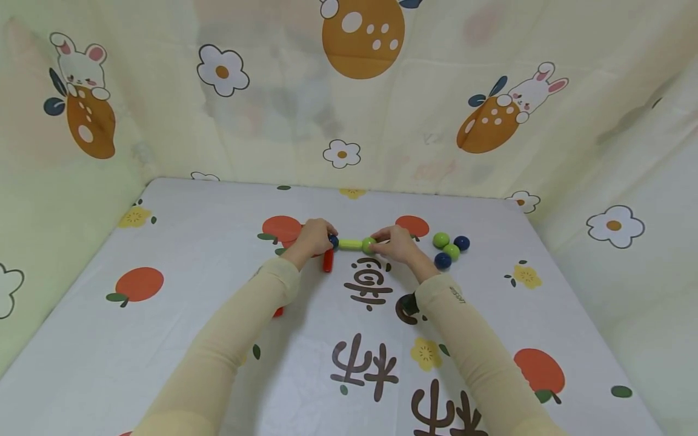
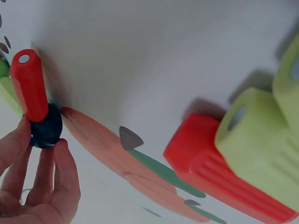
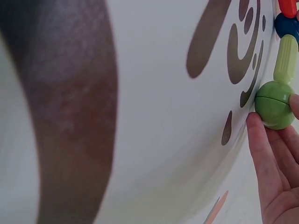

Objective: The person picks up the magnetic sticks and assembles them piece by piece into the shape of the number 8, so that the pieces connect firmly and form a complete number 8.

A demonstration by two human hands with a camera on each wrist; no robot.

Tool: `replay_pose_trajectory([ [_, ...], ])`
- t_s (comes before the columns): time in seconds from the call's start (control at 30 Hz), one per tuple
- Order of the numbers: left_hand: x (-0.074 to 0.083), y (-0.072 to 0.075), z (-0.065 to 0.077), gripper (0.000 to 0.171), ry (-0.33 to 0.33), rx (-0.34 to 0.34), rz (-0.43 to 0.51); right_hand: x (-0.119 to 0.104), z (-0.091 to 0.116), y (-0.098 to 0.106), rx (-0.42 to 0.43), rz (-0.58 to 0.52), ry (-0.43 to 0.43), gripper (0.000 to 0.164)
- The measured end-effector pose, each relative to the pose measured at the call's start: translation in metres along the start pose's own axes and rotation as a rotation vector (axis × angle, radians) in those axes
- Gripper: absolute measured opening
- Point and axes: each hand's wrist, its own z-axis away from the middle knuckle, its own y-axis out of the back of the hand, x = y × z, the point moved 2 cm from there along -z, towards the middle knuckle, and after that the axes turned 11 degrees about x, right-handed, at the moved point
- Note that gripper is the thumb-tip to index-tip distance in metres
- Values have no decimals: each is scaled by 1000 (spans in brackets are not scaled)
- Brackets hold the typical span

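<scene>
A light green rod [image 1: 350, 244] joins a dark blue ball [image 1: 334, 242] to a green ball [image 1: 368, 245], low over the table cloth. My left hand [image 1: 313, 237] pinches the blue ball between thumb and fingers, as the left wrist view shows. From that same ball a red rod [image 2: 30, 88] sticks out, its free end showing a round hole. At the other end, my right hand [image 3: 275, 163] grips the green ball [image 3: 274, 106], thumb on one side and fingers beneath. Both hands face each other across the rod.
Two green balls [image 1: 441, 240] and two dark blue balls [image 1: 443, 261] sit grouped right of my right hand. In the left wrist view lie a loose red rod [image 2: 229, 172] and light green rods [image 2: 266, 140]. A printed curtain [image 1: 283, 121] rises behind the table.
</scene>
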Motion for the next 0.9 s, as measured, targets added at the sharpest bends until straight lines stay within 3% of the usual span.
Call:
replay_pose_trajectory([
  [0.4,-2,0,-3,30,23,0,-10,-5,0,-2,-3,67,4,36],
  [0.9,-1,-1,-6,30,56,-22,-12,2,9,8,-17,51,152,46],
])
